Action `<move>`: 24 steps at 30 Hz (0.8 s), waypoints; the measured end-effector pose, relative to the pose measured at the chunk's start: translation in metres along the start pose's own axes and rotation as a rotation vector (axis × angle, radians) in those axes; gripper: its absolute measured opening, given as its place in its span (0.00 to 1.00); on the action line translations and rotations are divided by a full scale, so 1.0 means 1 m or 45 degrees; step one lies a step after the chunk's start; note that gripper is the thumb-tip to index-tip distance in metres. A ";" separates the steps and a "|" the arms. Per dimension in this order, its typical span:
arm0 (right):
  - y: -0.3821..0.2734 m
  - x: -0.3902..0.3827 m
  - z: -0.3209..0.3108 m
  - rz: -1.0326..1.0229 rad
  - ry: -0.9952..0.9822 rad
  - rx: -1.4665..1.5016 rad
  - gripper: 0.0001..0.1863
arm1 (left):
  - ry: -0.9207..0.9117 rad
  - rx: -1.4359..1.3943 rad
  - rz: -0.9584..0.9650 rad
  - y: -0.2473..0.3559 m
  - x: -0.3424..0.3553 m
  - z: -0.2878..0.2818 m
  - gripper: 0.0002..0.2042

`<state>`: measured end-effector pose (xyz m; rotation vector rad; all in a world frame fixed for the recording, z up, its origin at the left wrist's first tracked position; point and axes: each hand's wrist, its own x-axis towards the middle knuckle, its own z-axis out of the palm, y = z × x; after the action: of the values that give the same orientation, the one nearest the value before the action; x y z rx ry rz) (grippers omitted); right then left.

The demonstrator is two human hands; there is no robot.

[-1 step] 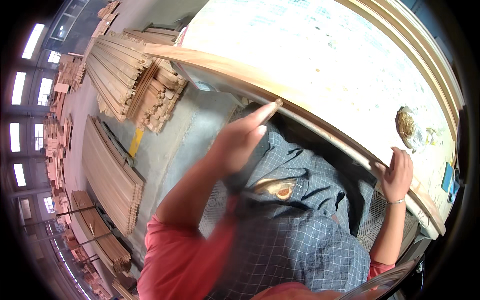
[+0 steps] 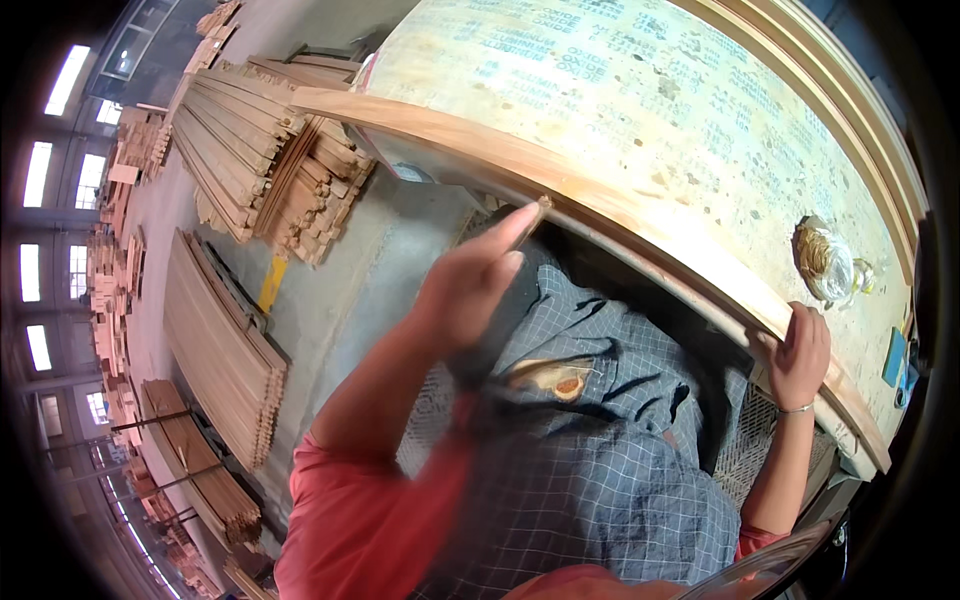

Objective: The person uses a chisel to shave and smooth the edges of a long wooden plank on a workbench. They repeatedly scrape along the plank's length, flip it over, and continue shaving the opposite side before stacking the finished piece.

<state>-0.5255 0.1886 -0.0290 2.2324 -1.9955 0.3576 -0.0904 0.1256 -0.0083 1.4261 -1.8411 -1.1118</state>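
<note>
A long, pale wooden strip (image 2: 470,137) runs along the near edge of the table. My left hand (image 2: 465,285) is closed, its fingers pinching a small brown folded piece (image 2: 543,203) against the strip's near side. What that piece is made of I cannot make out. Farther right, my right hand (image 2: 800,355) grips the same strip, fingers over the top and thumb on the near side. Beyond that hand, on the tabletop, lies a golden-brown lump (image 2: 822,250) partly wrapped in transparent plastic.
The table (image 2: 600,110) has a stained, printed sheet on top. More wooden strips (image 2: 850,110) lie along its far edge. A blue block (image 2: 893,357) sits at the right end. Stacked timber (image 2: 235,130) and long boards (image 2: 225,350) lie on the floor to the left.
My left hand has shifted slightly left along the strip with the brown piece. The right hand's fingers have come down closer onto the strip. The tabletop appears less glaring.
</note>
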 end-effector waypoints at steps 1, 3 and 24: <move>0.013 -0.008 -0.002 0.021 0.000 0.031 0.29 | 0.066 -0.031 -0.033 -0.007 -0.004 -0.003 0.24; 0.045 -0.028 -0.004 0.056 -0.021 -0.045 0.30 | 0.203 -0.095 -0.095 -0.021 -0.013 -0.007 0.25; -0.020 0.016 0.004 0.087 -0.133 -0.062 0.31 | 0.552 -0.243 -0.122 -0.083 -0.015 -0.026 0.24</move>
<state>-0.5035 0.1746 -0.0269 2.2008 -2.1124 0.2006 -0.0240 0.1254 -0.0658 1.5129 -1.3414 -0.9063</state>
